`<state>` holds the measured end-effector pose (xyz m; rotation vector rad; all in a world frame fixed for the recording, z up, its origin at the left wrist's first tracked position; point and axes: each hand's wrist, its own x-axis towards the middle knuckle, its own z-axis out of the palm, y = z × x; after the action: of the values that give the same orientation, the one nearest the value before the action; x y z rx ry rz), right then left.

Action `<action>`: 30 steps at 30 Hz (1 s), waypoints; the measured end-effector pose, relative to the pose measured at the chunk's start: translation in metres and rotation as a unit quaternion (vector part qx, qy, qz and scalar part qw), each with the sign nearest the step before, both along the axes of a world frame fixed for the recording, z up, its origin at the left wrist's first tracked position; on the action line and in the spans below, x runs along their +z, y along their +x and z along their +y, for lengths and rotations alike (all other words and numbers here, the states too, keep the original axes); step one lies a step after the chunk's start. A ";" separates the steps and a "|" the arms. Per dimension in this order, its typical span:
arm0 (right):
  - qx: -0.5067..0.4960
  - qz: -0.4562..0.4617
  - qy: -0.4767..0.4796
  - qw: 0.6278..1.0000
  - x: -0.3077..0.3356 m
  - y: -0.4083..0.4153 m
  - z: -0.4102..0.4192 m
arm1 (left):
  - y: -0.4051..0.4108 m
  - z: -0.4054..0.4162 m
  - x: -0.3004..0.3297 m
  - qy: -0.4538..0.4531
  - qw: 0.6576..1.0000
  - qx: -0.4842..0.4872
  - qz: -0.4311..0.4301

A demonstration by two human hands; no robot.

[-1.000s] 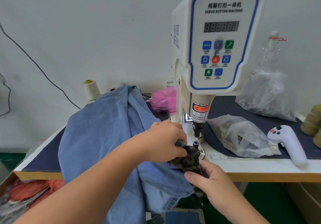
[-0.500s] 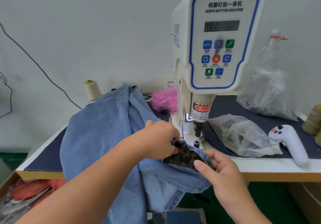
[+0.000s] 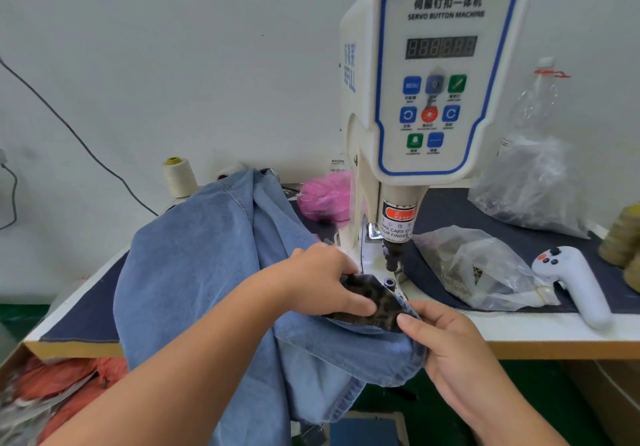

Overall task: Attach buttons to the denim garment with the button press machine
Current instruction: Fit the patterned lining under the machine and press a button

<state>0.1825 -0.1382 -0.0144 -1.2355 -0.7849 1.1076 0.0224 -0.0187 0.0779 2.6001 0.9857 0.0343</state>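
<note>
Light blue denim garment (image 3: 194,272) with a dark leopard-print lining patch (image 3: 367,298); cream button press machine (image 3: 433,75), blue-outlined panel with blue, green and red-orange keys; pink plastic bag (image 3: 325,196); cream thread cone (image 3: 178,177), yellow-topped; white handheld controller (image 3: 575,283); navy table mat (image 3: 485,210).

Both hands' grip (image 3: 367,310) on denim garment (image 3: 194,272)

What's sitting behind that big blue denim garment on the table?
Behind the blue denim garment a cream thread cone and a crumpled pink plastic bag show against the white wall. The cone's base and the tabletop there are hidden by the cloth.
</note>
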 end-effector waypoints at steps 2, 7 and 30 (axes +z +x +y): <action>-0.006 -0.047 -0.008 0.999 0.001 0.002 0.004 | 0.004 -0.002 -0.001 -0.048 0.998 0.011 -0.051; -0.033 -0.107 -0.025 0.993 0.004 0.005 0.010 | 0.014 0.000 -0.016 -0.073 0.989 0.034 -0.124; -0.042 0.011 -0.008 0.999 -0.013 0.048 0.016 | 0.030 0.021 -0.034 -0.259 0.939 0.099 -0.205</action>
<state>0.2309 -0.1225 -0.0273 -1.2563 -0.7017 1.0586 0.0526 0.0027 0.0438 1.9063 0.9400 0.3105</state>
